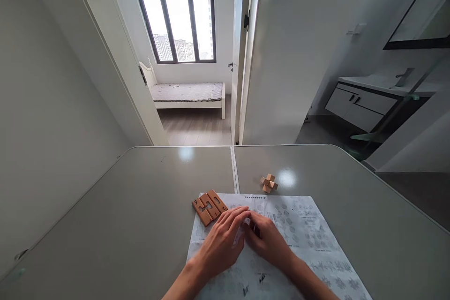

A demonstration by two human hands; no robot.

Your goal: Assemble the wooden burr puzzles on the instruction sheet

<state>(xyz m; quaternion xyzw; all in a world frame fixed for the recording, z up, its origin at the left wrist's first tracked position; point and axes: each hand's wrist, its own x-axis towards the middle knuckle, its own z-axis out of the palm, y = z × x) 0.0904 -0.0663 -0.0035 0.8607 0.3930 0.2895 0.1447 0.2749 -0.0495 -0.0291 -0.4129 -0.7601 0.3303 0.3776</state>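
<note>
A printed sheet [305, 243] lies on the table under both hands. My left hand [227, 236] and my right hand [265, 236] meet at the fingertips over the sheet's upper part. The left fingers lie together and bent; the right ones are curled. Whatever may be between them is hidden. Beside the left fingertips, a flat brown wooden puzzle [210, 206] with cut-out slots overlaps the sheet's top left corner. Past the sheet's top edge sits a small interlocking wooden burr puzzle [269, 183].
The grey table [140, 225] has a seam [234, 168] down its middle. Beyond it are an open doorway, a bed [190, 91] below a window, and a sink cabinet [362, 103] at the right.
</note>
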